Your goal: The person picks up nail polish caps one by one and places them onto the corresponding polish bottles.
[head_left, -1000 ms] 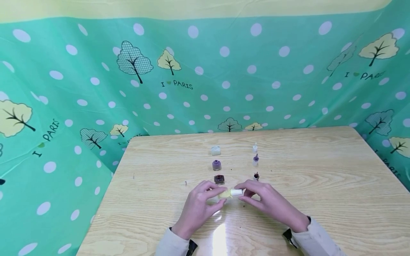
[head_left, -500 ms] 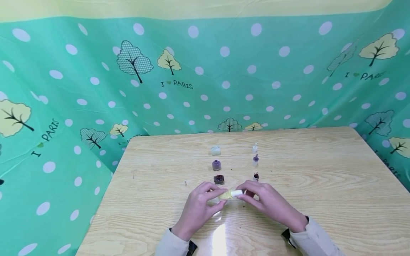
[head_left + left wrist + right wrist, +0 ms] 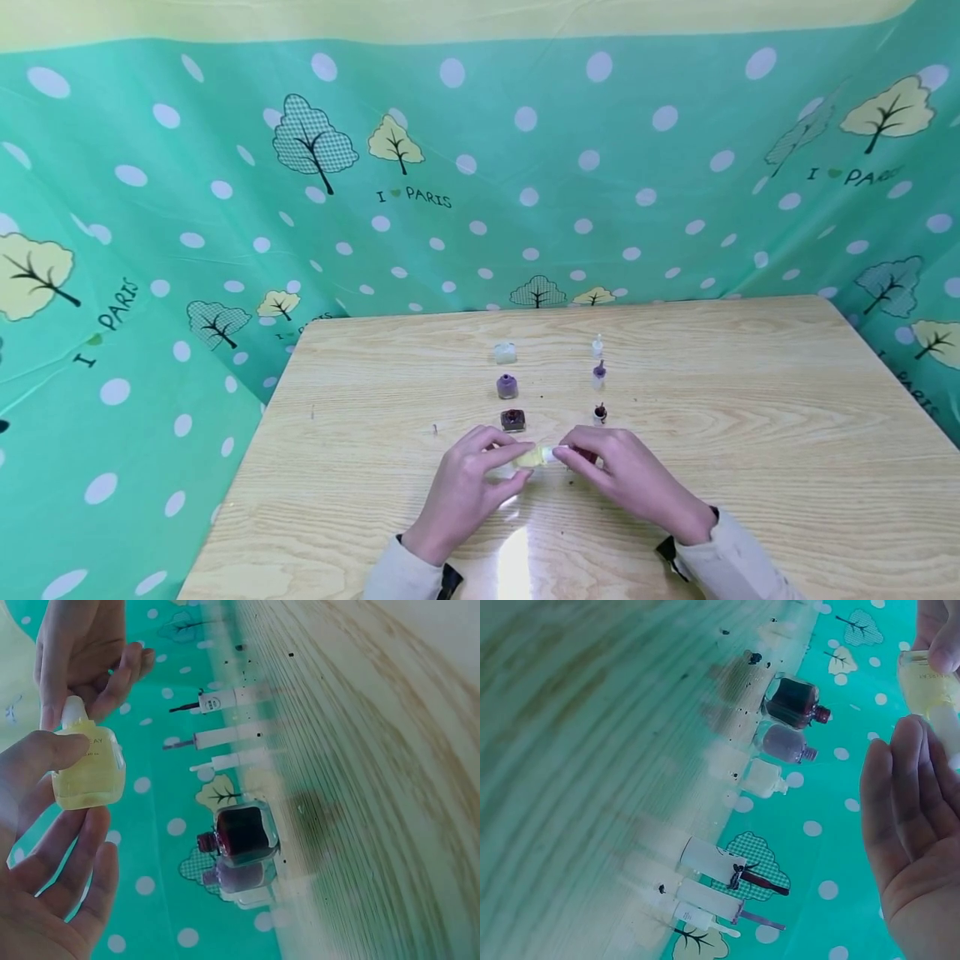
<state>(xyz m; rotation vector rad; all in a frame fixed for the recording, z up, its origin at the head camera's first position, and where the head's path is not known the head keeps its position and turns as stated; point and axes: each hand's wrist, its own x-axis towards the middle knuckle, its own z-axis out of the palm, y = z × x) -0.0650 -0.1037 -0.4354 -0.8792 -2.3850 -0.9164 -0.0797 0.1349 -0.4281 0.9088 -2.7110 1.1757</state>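
Between thumb and fingers, my left hand pinches a yellow nail polish bottle, held tilted with its neck toward the right hand. A white cap sits at the bottle's neck. The fingertips of my right hand pinch this cap and cover much of it in the head view. Just beyond the hands stands an uncapped dark red polish bottle. Behind it are an uncapped purple bottle and a whitish one.
To the right, three white caps stand with their brushes up: a dark red brush cap, a purple brush cap and a white brush cap. The wooden table carries small dark specks. A green printed cloth hangs behind.
My right fingertips have moved left along the white cap, so less of it shows. The left hand and the yellow bottle have barely moved.
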